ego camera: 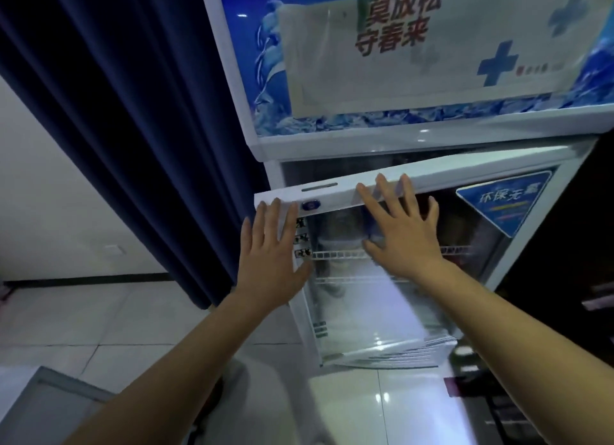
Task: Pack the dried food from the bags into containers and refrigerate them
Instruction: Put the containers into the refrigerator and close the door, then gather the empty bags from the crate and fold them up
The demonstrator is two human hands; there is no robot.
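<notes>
A white display fridge (415, 138) with a blue icy header stands in front of me. Its glass door (365, 318) hangs slightly ajar, the top edge out from the cabinet. My left hand (272, 258) lies flat with straight fingers on the door's left frame near the top corner. My right hand (402, 232) presses flat on the glass just under the top frame, fingers spread. Behind the glass I make out wire shelves (335, 255) and blurry items on them. No bags or containers are clearly visible.
A dark blue curtain (133, 128) hangs left of the fridge against a white wall. The floor is glossy pale tile (99, 328). A grey-white surface edge (40, 408) sits at bottom left. Dark objects (598, 298) stand to the right of the fridge.
</notes>
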